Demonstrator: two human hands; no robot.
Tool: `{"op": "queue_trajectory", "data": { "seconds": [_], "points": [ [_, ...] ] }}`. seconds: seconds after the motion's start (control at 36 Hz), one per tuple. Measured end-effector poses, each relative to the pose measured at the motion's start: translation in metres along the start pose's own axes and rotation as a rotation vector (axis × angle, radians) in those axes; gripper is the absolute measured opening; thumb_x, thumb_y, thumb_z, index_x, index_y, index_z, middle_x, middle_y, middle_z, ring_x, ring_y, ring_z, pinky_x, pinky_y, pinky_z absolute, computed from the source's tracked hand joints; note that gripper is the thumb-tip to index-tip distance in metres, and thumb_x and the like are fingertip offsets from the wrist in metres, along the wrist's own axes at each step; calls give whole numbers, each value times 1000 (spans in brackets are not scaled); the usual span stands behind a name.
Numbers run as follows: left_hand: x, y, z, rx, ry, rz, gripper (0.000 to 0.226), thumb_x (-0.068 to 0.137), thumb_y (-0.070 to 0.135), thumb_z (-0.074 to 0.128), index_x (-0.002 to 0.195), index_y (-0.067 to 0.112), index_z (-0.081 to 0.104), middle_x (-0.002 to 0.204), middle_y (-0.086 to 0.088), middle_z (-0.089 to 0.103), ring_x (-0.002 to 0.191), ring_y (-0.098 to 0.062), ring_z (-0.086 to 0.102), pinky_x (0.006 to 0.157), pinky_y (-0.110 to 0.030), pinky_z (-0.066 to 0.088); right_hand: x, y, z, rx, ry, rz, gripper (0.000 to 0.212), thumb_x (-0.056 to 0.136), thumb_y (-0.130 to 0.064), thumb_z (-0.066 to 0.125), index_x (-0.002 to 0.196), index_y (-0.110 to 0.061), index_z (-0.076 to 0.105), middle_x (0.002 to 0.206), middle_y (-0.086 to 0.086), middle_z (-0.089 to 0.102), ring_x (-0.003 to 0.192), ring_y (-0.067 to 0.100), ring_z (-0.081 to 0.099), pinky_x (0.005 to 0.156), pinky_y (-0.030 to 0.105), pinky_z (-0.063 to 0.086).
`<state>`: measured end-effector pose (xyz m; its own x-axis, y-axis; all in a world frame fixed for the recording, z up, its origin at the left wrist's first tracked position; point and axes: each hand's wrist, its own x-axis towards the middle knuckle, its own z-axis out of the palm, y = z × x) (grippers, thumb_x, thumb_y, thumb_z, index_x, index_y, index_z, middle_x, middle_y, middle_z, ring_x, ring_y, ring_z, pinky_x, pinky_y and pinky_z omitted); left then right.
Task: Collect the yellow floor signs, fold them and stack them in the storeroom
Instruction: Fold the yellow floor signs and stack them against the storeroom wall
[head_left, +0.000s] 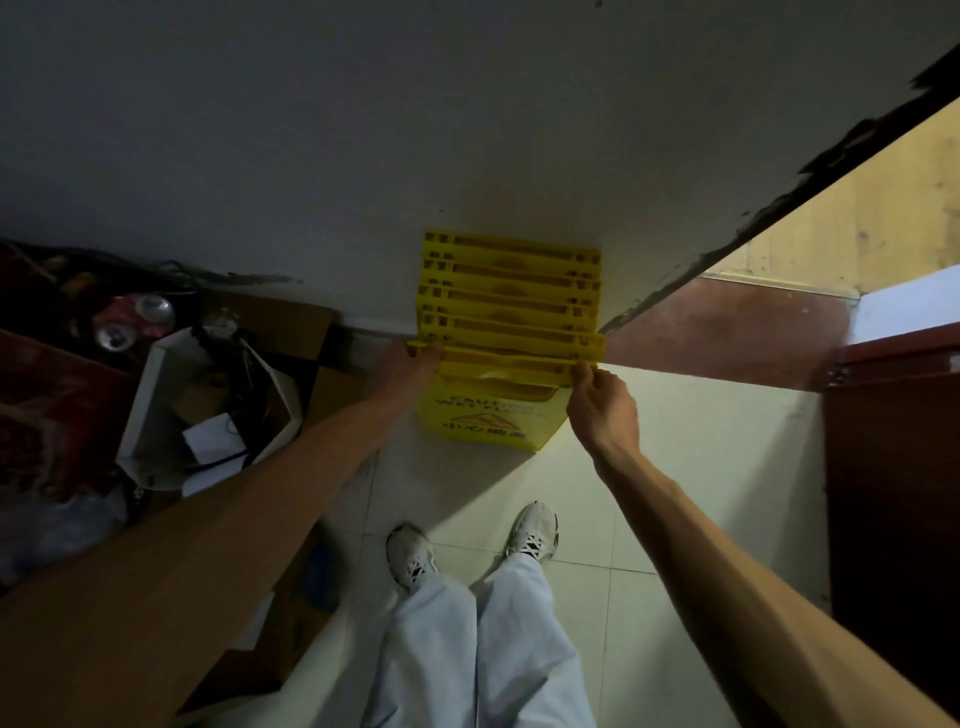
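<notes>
We are at the wall (363, 156), looking down at our stack of yellow floor signs (511, 291). The folded signs stand on the floor (675, 441), packed one behind another, with the back ones leaning on the wall. The front sign (488, 410) is the one nearest our shoes (467, 545), and we can read "CAUTION" on its face.

We think we are adding this front sign to the stack. To do it well, we should keep both sides level and push it flat against the sign behind, so the top edges line up and nothing sticks out. Its foot should sit firm on the floor, or it may slide toward us.

Our left hand (410, 364) is at the sign's top left corner, with its fingers (428, 353) curled shut around the edge. Our right hand (602, 405) is at the top right corner, and its fingers (584, 371) pinch the edge closed.

Left of the stack sits a white box (156, 415) full of junk. Right of the stack is an open door (893, 493).
</notes>
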<state>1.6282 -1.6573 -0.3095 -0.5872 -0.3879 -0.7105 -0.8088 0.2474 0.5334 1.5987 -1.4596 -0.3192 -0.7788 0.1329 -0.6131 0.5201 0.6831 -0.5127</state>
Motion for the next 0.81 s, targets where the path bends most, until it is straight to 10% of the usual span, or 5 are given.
{"op": "queue_trajectory", "data": {
  "seconds": [0.61, 0.81],
  "points": [
    [-18, 21, -27, -20, -72, 32, 57, 102, 32, 36, 153, 11, 20, 160, -7, 22, 145, -25, 27, 111, -32, 26, -24, -21, -19, 73, -17, 16, 41, 102, -34, 40, 131, -9, 54, 134, 16, 59, 121, 37, 55, 83, 31, 36],
    [-72, 56, -67, 53, -39, 144, 41, 102, 26, 36, 139, 9, 45, 147, -12, 42, 136, -24, 38, 105, -28, 33, -66, -59, -63, -1, -91, -74, 32, 94, -29, 46, 100, -6, 67, 100, 11, 66, 84, 26, 58, 66, 33, 45]
  ]
}}
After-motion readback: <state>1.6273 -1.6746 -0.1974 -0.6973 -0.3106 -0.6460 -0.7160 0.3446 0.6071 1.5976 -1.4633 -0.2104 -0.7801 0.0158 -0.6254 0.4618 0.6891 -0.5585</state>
